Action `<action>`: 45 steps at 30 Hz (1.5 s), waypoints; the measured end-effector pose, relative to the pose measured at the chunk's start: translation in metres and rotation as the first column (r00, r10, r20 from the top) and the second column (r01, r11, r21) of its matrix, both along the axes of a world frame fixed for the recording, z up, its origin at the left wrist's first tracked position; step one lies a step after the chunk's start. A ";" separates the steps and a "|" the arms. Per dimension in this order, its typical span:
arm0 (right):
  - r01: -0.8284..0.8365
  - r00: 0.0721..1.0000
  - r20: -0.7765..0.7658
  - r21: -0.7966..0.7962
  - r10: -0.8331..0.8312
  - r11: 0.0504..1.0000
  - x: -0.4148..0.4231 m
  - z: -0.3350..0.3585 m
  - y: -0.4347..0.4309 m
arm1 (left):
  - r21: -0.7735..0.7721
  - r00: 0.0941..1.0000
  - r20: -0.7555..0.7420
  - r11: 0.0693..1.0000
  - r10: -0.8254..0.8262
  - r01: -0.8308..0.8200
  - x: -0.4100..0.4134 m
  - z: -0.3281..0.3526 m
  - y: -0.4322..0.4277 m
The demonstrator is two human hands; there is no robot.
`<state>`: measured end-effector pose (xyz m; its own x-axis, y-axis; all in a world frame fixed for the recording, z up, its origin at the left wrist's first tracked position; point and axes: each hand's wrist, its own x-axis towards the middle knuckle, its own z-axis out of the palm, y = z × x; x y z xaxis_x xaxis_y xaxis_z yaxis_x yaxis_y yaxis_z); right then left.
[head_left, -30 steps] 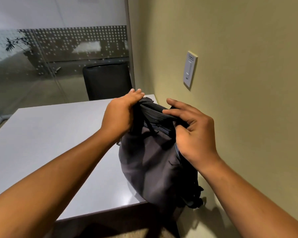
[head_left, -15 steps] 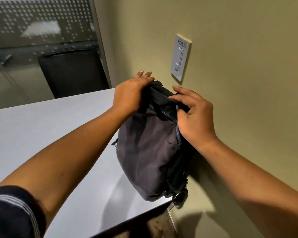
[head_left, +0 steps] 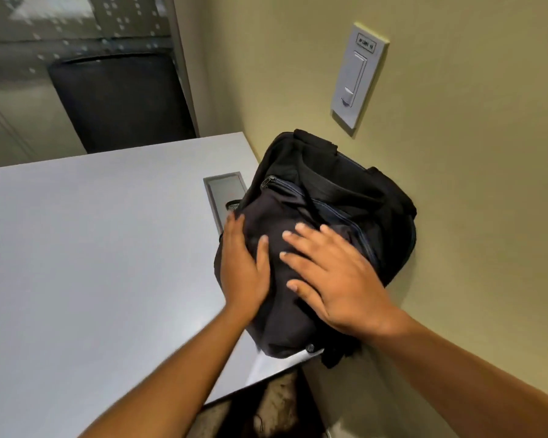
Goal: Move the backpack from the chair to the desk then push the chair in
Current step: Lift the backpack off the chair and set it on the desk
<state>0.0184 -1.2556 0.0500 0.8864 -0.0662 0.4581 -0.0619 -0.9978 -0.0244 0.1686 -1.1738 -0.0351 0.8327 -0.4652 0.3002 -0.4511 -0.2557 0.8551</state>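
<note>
A dark backpack (head_left: 323,235) of soft woven fabric lies slumped on the right end of a pale grey desk (head_left: 92,263), its far side against the olive-yellow wall (head_left: 472,216) and its lower corner hanging slightly past the desk's near edge. The bag is rounded and loosely filled; a blue-edged zipper curves across its upper face, and a black webbing strap crosses the top. What is inside cannot be seen.

A person's two bare hands rest flat on the bag. The left hand (head_left: 244,270) lies along the bag's left flank, fingers straight and together, gripping nothing. The right hand (head_left: 332,279) is spread across the front panel, fingers splayed and pressed to the cloth, palm down, also not clenched on anything.

Just beyond the left hand, a rectangular metal-framed hatch (head_left: 223,194) is set flush in the smooth, matte desk surface; the backpack covers its right edge, and a small dark mesh patch shows at the bag's side there.

On the wall above the bag is a white rectangular switch plate (head_left: 356,79) with a tall rocker and a small black-lettered label at its top, too blurred to read. Behind the desk stands a black chair back (head_left: 121,102) with rounded corners, in front of a glass partition (head_left: 76,23) printed with rows of pale dots. Speckled carpet (head_left: 276,409) shows below the desk's near edge.
</note>
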 end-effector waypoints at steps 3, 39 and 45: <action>0.057 0.973 -0.218 -0.105 -0.079 0.993 -0.003 -0.032 0.000 | 0.149 0.993 -0.108 0.987 -0.039 0.055 -0.042 -0.045 0.025; 0.034 0.739 -0.660 -0.156 -0.130 0.987 0.017 -0.098 -0.049 | 0.502 0.882 -0.334 0.729 -0.333 0.465 0.003 -0.122 0.009; 0.013 0.736 -0.666 -0.165 -0.121 0.986 0.025 -0.101 -0.059 | 0.493 0.881 -0.346 0.736 -0.323 0.464 0.012 -0.118 0.003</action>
<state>0.0433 -1.3145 -0.0513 0.9615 -0.1210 -0.2467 -0.0749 -0.9793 0.1881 0.1806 -1.1707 -0.1536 0.5463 -0.7901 -0.2780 -0.4341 -0.5509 0.7128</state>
